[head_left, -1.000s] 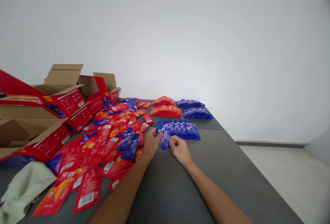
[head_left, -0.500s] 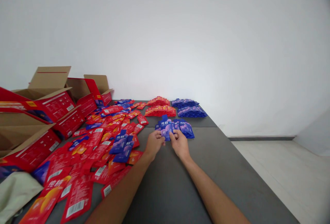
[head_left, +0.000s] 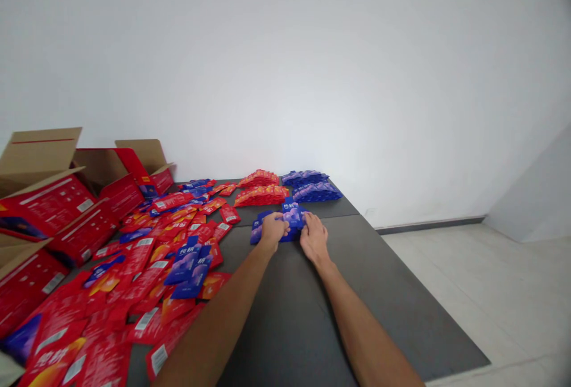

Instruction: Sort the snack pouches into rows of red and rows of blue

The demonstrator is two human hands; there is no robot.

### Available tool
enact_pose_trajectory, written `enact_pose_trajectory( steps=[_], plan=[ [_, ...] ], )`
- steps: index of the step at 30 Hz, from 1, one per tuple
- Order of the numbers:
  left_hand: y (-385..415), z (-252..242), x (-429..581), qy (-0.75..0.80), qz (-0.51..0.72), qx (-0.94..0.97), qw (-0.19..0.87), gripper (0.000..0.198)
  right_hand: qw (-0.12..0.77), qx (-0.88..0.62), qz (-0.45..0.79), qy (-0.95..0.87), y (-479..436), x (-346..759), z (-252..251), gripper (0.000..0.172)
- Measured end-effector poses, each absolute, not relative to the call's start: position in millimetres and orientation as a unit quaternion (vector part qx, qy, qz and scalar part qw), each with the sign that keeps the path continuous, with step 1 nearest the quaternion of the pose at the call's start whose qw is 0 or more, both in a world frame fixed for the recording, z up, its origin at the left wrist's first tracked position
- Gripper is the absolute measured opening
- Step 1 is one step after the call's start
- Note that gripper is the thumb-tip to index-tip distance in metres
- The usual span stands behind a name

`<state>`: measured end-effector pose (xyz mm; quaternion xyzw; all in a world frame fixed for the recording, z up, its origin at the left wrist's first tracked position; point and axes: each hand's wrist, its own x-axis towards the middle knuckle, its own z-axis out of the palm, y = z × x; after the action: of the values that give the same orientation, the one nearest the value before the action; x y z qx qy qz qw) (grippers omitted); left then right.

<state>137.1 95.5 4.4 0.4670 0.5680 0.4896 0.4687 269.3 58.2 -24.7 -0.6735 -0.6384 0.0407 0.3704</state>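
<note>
A blue pouch [head_left: 292,211] with white lettering and purple fruit print stands out at the front of a short overlapped row of blue pouches [head_left: 257,227]. My left hand [head_left: 273,230] pinches this pouch by its left edge. At the row's right end my right hand [head_left: 314,238] has its fingers curled against the pouches there, partly covering them. Two more blue pouches [head_left: 191,268] lie to the left on the loose heap of red pouches [head_left: 145,280].
Behind the hands sit fanned stacks of red pouches [head_left: 262,195] and blue pouches [head_left: 316,192]. Opened red cartons [head_left: 53,203] line the left side. The grey table [head_left: 375,292] ends on the right above a pale floor [head_left: 446,280]; a white wall [head_left: 312,78] rises behind.
The blue pouch has moved from between both hands onto the row. My right hand has shifted to the row's right end, and the view has turned slightly right.
</note>
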Motion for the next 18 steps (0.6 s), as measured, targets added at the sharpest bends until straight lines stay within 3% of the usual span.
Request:
enact_pose_trajectory(
  steps=[8, 13, 18],
  plan=[
    [100.6, -6.9, 145.1, 0.611, 0.418, 0.523, 0.423, 0.05, 0.31, -0.67, 0.093, -0.668, 56.2, 261.6, -31.1, 0.047],
    [96.3, 1.7, 140.1, 0.626, 0.303, 0.677, 0.239, 0.026, 0.297, -0.673, 0.071, -0.674, 56.7, 261.4, -35.1, 0.046],
    [78.7, 7.8, 141.6, 0.638, 0.212, 0.729, 0.132, 0.03, 0.288, -0.677, 0.051, -0.675, 56.6, 259.4, -37.3, 0.047]
  ],
)
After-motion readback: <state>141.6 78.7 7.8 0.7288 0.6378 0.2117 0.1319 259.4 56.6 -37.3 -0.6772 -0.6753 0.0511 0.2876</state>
